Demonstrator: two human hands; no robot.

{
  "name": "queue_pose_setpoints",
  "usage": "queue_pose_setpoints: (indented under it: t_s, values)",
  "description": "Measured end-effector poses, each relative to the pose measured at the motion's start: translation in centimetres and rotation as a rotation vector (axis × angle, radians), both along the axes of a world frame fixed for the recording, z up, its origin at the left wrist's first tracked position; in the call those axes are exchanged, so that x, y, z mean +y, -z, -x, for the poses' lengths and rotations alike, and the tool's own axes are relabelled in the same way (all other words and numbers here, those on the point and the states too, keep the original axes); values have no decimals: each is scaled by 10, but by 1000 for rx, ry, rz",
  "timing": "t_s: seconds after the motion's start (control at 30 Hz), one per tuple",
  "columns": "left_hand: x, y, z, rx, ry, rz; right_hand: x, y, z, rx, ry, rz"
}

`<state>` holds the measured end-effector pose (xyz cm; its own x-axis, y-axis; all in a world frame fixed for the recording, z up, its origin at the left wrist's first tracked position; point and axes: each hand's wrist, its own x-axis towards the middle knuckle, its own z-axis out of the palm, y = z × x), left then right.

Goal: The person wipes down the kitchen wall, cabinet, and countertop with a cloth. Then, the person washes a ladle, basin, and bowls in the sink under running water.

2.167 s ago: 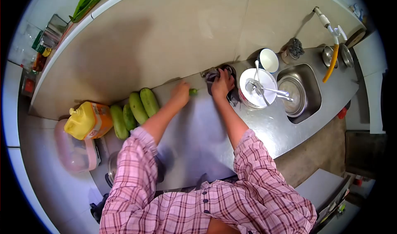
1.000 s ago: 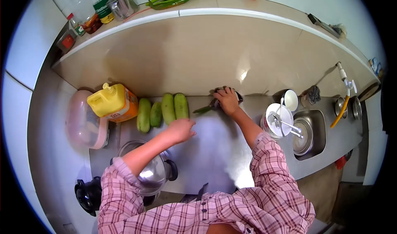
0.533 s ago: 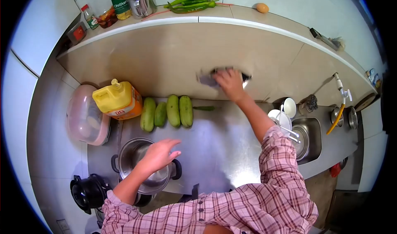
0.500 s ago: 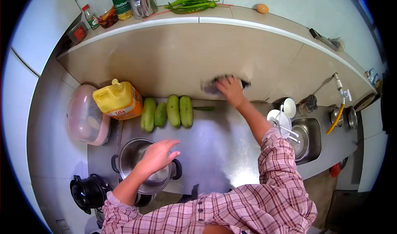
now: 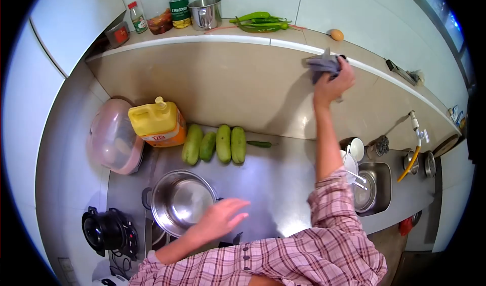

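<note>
Toward two o'clock, by the shelf edge (image 5: 362, 66), a greyish-purple cloth (image 5: 324, 67) is bunched in the grasping fingers of the right hand (image 5: 336, 83), below an egg (image 5: 336, 35). Four green squashes (image 5: 223, 143) lie side by side toward nine o'clock, while toward six o'clock the left hand (image 5: 220, 218), empty with fingers loosely extended, hovers near the steel pot (image 5: 177, 200).

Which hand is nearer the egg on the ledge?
Right. The right hand, gripping a cloth, is just below the ledge near the egg; the left hand is far lower, by the pot.
</note>
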<state>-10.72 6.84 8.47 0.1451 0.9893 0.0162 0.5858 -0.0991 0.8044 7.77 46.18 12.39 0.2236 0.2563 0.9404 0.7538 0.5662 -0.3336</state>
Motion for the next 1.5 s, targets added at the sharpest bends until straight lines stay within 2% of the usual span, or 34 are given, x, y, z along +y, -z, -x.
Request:
queue_pose_setpoints:
  t_s: [0.07,0.13,0.3,0.37,0.4,0.5,0.6,0.7,0.8,0.9,0.97,1.03,1.17,1.27,1.33,1.4,1.5]
  values:
    - [-2,3,-9,-45,49,-17,-9,28,67,108,-42,-75]
    - [-3,5,-12,-21,103,40,-19,58,134,-25,-185,-37]
    - [-10,10,-2,-75,156,121,-47,74,292,-452,-680,-26]
    - [-15,17,6,-15,133,151,-55,73,324,-793,-723,-44]
    - [-14,19,8,12,123,163,-55,73,330,-968,-736,-54]
    - [-15,19,10,-12,91,134,-49,103,318,-1260,-703,-118]
    - [-14,16,7,-18,67,76,-39,135,250,-1277,-777,-133]
    - [-12,12,4,-27,58,85,-29,153,149,-1438,-816,-34]
    - [-14,17,1,-22,22,127,-18,156,46,-1419,-787,40]
    - [-12,23,-7,-24,45,171,-8,126,-48,-1319,-603,26]
    - [-5,23,-18,13,82,191,-7,92,-109,-1250,-335,87]
    - [4,25,-36,37,137,153,7,70,-172,-1048,-165,142]
    - [20,33,-82,17,227,87,35,25,-263,-386,28,156]
    - [36,42,-123,-62,222,232,64,17,-277,262,195,145]
    - [50,69,-148,-240,159,353,68,7,-247,342,175,113]
    - [70,98,-169,-408,84,506,62,-2,-204,211,73,18]
    - [112,119,-197,-602,-43,728,24,-15,-125,-42,-260,-2]
